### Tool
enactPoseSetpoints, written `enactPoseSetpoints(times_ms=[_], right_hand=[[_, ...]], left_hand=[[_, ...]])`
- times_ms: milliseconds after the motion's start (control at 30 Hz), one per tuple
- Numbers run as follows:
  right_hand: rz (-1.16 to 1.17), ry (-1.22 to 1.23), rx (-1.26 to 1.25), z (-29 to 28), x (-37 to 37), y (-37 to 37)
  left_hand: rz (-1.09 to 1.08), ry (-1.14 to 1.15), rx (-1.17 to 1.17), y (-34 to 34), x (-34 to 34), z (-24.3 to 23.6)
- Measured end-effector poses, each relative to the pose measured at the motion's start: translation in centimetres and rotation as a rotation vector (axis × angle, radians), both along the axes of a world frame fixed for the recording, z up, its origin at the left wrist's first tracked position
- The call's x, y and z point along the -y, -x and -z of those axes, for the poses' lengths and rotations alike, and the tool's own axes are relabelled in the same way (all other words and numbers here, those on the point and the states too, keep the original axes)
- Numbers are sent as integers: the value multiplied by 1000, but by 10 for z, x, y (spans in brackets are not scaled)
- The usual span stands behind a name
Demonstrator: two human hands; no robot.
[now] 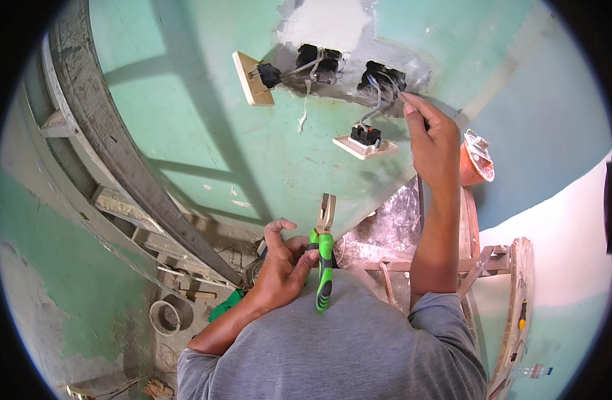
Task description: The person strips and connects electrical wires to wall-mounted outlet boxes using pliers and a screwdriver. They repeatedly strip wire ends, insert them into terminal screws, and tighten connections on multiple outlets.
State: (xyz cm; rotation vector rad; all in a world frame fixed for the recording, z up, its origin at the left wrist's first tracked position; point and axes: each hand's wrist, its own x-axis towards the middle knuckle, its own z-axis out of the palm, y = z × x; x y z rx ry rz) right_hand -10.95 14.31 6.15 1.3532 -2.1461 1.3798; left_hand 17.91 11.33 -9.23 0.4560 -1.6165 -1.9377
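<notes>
In my left hand [279, 270], in front of my chest, is a pair of pliers [325, 250] with green and black handles. Their jaws point up toward the wall. My right hand [434, 140] is raised to the right-hand hole [384, 69] in the wall, thumb and forefinger pinching a thin wire [394, 85] that comes out of it. Below that hole a cream socket plate [364, 147] with a black back hangs on bluish-grey wires. Another cream plate [254, 80] juts out on cables from the left-hand hole [327, 63].
A wooden ladder [106, 193] leans along the left. An orange bucket [474, 161] with white smears stands right of my right forearm. Lower right, a wooden frame [516, 300] carries a yellow-handled screwdriver [522, 317]. A grey bucket [167, 317] sits on the littered floor at lower left.
</notes>
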Motion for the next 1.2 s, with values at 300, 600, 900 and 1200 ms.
enactPoseSetpoints(times_ms=[300, 600, 900, 1200], right_hand=[[23, -52, 46, -7, -3, -5], [6, -5, -16, -1, -2, 3], [-14, 3, -1, -4, -3, 2], [-17, 1, -4, -5, -3, 3]], left_hand=[[-43, -12, -200, 38, 59, -6], [213, -309, -433, 61, 77, -1], [57, 121, -281, 30, 57, 30], [87, 457, 66, 9, 33, 26]])
